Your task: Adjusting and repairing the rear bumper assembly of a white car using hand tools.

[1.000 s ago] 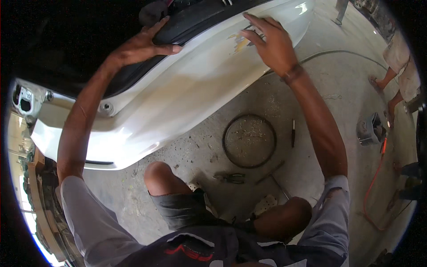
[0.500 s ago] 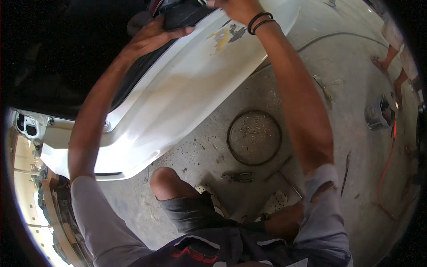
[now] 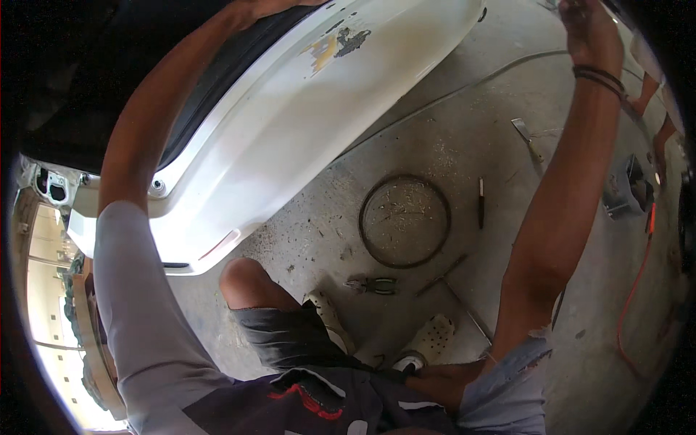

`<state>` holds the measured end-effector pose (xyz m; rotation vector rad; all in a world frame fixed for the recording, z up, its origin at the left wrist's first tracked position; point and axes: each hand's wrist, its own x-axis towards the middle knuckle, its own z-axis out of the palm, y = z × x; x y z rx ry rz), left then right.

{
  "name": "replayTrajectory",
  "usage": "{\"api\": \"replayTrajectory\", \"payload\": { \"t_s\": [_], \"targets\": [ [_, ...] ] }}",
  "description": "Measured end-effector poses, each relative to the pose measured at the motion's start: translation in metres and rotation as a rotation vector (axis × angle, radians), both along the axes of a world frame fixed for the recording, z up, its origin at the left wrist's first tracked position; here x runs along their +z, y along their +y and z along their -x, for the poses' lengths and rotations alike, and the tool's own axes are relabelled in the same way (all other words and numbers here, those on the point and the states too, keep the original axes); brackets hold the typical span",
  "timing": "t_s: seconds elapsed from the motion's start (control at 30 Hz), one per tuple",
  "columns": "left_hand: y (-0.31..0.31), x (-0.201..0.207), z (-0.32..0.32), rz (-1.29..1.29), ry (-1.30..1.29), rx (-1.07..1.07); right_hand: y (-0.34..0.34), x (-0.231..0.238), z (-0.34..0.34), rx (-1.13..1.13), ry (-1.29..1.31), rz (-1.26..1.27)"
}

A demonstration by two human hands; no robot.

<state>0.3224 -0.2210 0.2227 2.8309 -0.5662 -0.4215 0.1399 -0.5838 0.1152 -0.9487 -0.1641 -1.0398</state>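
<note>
A white car bumper (image 3: 246, 152) runs diagonally up across the left half, with a chipped grey and yellow paint patch (image 3: 341, 47) near its upper end. My left hand (image 3: 272, 7) is at the top edge, by the dark opening above the bumper; one stretched finger shows and the rest is cut off. Out to the upper right, away from the car, my right hand (image 3: 593, 36) is raised with its fingers curled. What it holds, if anything, is hidden at the picture's edge.
On the concrete floor lie a black ring (image 3: 367, 225), pliers (image 3: 373, 286), a T-shaped metal tool (image 3: 464, 304), a thin pen-like tool (image 3: 481, 203) and a scraper (image 3: 527, 140). A grey container (image 3: 620, 190) and an orange cord (image 3: 638, 264) are at right. Another person's legs (image 3: 663, 138) stand beyond.
My right hand has swung from the bumper's top edge far out to the right. My left hand has moved up, mostly out of the picture. The view has shifted slightly.
</note>
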Motion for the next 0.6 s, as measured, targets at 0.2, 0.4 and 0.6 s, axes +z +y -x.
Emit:
{"api": "replayTrajectory", "payload": {
  "t_s": [0.2,0.4,0.6],
  "targets": [
    [-0.011,-0.016,-0.019,-0.090,-0.160,0.029,0.002,0.023,0.014,-0.070,0.010,-0.193],
    [-0.034,-0.013,-0.012,-0.106,-0.147,0.060,0.017,0.015,0.024,-0.071,-0.249,-0.050],
    [-0.060,-0.009,-0.003,-0.123,-0.163,0.036,0.017,0.011,0.020,-0.073,-0.165,-0.071]
  ]
}}
